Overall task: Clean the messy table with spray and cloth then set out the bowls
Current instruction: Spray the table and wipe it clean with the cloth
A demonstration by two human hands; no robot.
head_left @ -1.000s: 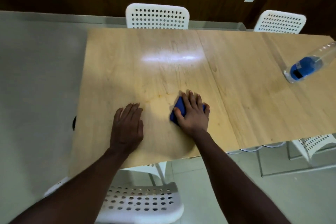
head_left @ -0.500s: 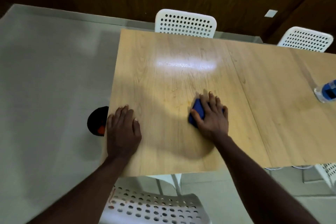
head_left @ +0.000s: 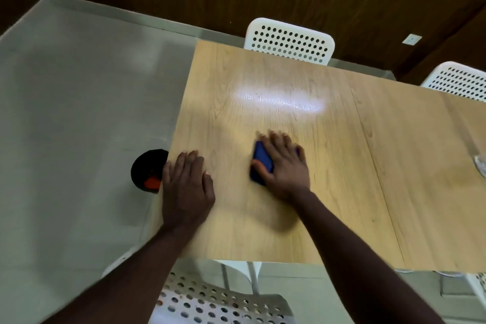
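From the head camera, a long bench [head_left: 302, 218] of pale wood-grain laminate runs from the middle of the frame off to the right, with a bright streak of reflected light on its far half. The left hand [head_left: 185, 187] lies palm down on the bench at its left edge, fingers straight and close together, holding nothing. The right hand [head_left: 285, 168] lies flat on a folded dark blue cloth [head_left: 260, 159], fingers straight and slightly fanned, pressing it onto the bench; its outline is blurred. The cloth sits on the near left part of the bench, showing beside the thumb and under the fingers, apart from the left hand.

On the grey-green floor [head_left: 79, 113], partly under the bench's left edge, stands a round black bin [head_left: 147, 166] with something orange inside. White perforated plastic chairs stand at the far side [head_left: 289, 42], the far right [head_left: 457, 81] and below the near edge [head_left: 223, 302]. A clear object [head_left: 481, 163], cut off and too blurred to identify, lies at the right border.
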